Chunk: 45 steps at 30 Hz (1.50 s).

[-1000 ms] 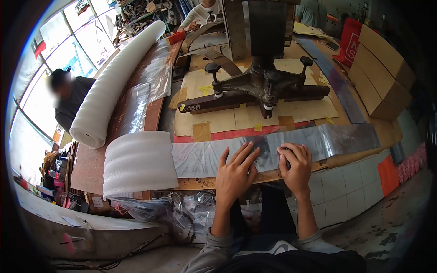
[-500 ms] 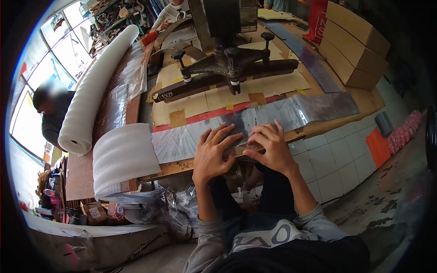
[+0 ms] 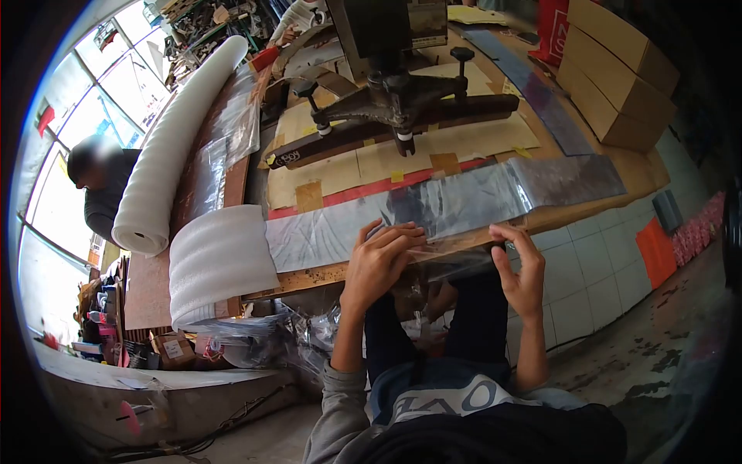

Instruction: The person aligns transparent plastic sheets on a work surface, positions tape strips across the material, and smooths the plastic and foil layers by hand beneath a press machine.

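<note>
A strip of clear, glossy plastic film (image 3: 456, 207) lies along the table's front edge, wrinkled and reflective. My left hand (image 3: 381, 261) is at its near edge, fingers bent and close together on the film. To the right, just off the table edge, my right hand (image 3: 524, 271) has thumb and forefinger curled toward each other at the film's border. Between the two hands, a loose see-through flap of film hangs slightly over the edge. The exact grip of the right fingertips is hard to make out.
A black metal press head (image 3: 394, 108) stands over card sheets (image 3: 348, 166). White foam sheet (image 3: 220, 259) drapes at the left, near a long foam roll (image 3: 182, 147). Cardboard boxes (image 3: 614, 85) are stacked at the right. One person (image 3: 104, 185) is at the left; another's arm shows behind.
My right hand has moved right and turned, and its spread fingers have drawn in. My left hand has shifted slightly right, its fingers closing together. A film flap now stretches between them.
</note>
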Each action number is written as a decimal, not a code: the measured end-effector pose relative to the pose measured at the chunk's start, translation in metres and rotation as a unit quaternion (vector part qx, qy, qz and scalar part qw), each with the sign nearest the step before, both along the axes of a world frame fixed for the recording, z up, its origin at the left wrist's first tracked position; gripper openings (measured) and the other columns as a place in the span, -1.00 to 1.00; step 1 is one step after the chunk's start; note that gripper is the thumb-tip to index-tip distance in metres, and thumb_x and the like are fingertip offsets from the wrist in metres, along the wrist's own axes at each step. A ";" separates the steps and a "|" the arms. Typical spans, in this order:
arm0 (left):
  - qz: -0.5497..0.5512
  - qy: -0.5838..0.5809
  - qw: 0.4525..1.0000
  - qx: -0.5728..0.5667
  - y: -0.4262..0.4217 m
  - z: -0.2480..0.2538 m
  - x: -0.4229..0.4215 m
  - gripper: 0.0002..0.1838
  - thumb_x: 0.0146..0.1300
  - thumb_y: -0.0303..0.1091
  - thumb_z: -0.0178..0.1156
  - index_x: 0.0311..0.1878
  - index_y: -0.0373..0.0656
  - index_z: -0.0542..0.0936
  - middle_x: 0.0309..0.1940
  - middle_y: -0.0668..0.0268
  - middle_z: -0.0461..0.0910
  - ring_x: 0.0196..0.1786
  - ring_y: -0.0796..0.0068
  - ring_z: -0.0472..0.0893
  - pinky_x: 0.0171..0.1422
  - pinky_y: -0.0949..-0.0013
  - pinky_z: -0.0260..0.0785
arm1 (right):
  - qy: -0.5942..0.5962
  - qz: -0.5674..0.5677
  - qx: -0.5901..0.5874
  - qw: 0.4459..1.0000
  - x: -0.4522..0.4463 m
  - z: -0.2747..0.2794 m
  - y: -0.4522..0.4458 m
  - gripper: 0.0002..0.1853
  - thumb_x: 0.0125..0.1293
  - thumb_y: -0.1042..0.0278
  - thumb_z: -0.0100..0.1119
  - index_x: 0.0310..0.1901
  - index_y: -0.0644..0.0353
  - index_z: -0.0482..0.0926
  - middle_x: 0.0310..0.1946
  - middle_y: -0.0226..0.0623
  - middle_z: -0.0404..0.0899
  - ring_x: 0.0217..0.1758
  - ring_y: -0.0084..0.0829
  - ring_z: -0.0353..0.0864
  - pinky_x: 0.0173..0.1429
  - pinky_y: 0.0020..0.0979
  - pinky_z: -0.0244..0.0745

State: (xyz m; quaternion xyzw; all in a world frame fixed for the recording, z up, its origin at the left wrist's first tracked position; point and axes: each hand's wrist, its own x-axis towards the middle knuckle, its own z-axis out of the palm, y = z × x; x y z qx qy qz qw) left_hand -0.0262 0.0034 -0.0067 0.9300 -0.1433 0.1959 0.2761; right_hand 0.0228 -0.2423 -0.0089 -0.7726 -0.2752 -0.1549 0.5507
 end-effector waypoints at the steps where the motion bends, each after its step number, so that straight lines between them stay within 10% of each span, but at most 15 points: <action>1: 0.004 -0.016 0.999 -0.032 -0.001 0.002 0.002 -0.74 0.10 -0.48 0.21 -0.10 -0.10 0.65 -0.02 0.39 0.66 0.21 0.35 0.54 0.42 0.09 0.14 | 0.014 0.029 0.013 0.999 -0.001 0.003 0.000 -0.65 0.34 0.13 0.19 -0.04 0.25 0.58 -0.13 -0.23 0.63 -0.02 -0.25 0.61 0.11 -0.29 0.44; 5: -0.002 -0.107 0.981 -0.164 -0.005 0.017 0.010 -0.89 0.25 -0.45 0.12 -0.22 -0.22 0.60 -0.15 0.28 0.67 0.02 0.29 0.62 0.28 0.15 0.30 | -0.079 0.080 -0.065 0.992 0.005 0.027 0.004 -0.44 0.23 -0.20 0.21 0.00 0.17 0.55 -0.14 -0.34 0.64 0.05 -0.29 0.59 0.40 -0.05 0.13; 11: -0.107 -0.223 0.952 -0.182 -0.024 0.048 -0.005 -0.82 0.14 -0.31 0.33 -0.31 -0.21 0.58 -0.35 0.31 0.66 -0.26 0.25 0.67 -0.01 0.21 0.48 | -0.015 0.113 -0.051 0.992 0.031 0.041 0.007 -0.77 0.18 0.17 0.33 -0.21 0.08 0.59 -0.29 -0.46 0.65 0.09 -0.33 0.59 0.50 0.07 -0.09; 17: -0.092 -0.082 0.990 -0.069 -0.023 0.043 -0.008 -0.56 0.11 -0.23 0.34 0.08 -0.04 0.56 0.09 0.28 0.58 0.14 0.28 0.57 0.30 0.11 0.30 | 0.032 0.177 -0.075 0.981 0.040 0.043 -0.003 -0.89 0.17 0.34 0.29 -0.44 0.10 0.57 -0.41 -0.46 0.63 0.05 -0.36 0.60 0.52 0.11 -0.16; 25: -0.152 0.053 0.987 0.009 -0.028 0.008 -0.004 -0.41 0.24 -0.25 0.17 0.36 -0.01 0.37 0.36 0.24 0.36 0.42 0.22 0.31 0.50 -0.08 0.01 | 0.038 0.177 -0.131 0.975 0.051 0.043 -0.012 -0.81 0.18 0.32 0.29 -0.52 0.14 0.55 -0.53 -0.45 0.54 -0.25 -0.44 0.59 0.52 0.07 -0.12; 30: -0.152 0.082 0.971 -0.164 -0.025 0.018 -0.011 -0.54 0.42 -0.13 -0.02 0.32 -0.04 0.42 0.23 0.13 0.49 0.32 0.18 0.45 0.51 -0.10 0.01 | -0.027 0.217 -0.169 0.961 0.066 0.051 -0.004 -0.75 0.12 0.17 0.40 -0.47 0.12 0.56 -0.58 -0.51 0.49 -0.36 -0.50 0.56 0.51 0.03 -0.10; 35: -0.110 -0.121 0.915 -0.368 -0.013 0.032 -0.017 -0.46 0.52 0.02 -0.27 0.07 -0.18 0.58 -0.01 0.07 0.65 0.12 0.09 0.61 0.43 -0.14 0.09 | -0.090 0.212 -0.236 0.944 0.117 0.064 0.010 -0.65 -0.06 0.05 0.52 -0.35 0.07 0.62 -0.53 -0.55 0.54 -0.31 -0.50 0.54 0.47 0.01 -0.03; 45: 0.042 -0.227 0.930 -0.286 0.000 0.049 -0.016 -0.51 0.55 -0.07 -0.35 0.05 -0.22 0.50 -0.12 -0.05 0.66 0.06 0.09 0.63 0.44 -0.19 0.07 | 0.113 0.178 -0.402 0.891 0.210 0.059 -0.059 -0.63 -0.13 0.01 0.52 -0.40 0.07 0.64 -0.45 -0.46 0.61 -0.26 -0.40 0.55 0.19 -0.24 0.22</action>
